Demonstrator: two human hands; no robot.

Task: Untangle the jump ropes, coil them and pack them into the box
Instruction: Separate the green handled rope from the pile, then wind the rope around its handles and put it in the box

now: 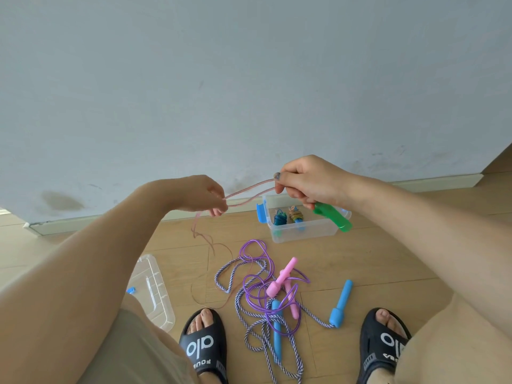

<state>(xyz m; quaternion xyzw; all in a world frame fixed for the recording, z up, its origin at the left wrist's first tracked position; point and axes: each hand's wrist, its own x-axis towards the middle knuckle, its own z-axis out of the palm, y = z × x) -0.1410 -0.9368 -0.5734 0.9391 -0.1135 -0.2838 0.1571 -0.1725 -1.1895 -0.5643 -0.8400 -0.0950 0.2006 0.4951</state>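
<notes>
Both hands grip the pink rope: right hand also clutches its green handle above the box, left hand pinches a doubled strand (its tail could snag the floor tangle).

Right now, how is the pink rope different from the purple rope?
The pink rope is stretched in the air between the left hand and right hand; the purple rope lies on the floor. The pink rope has green handles; the purple rope has pink handles. The purple rope is tangled with a striped rope. Both are thin.
</notes>
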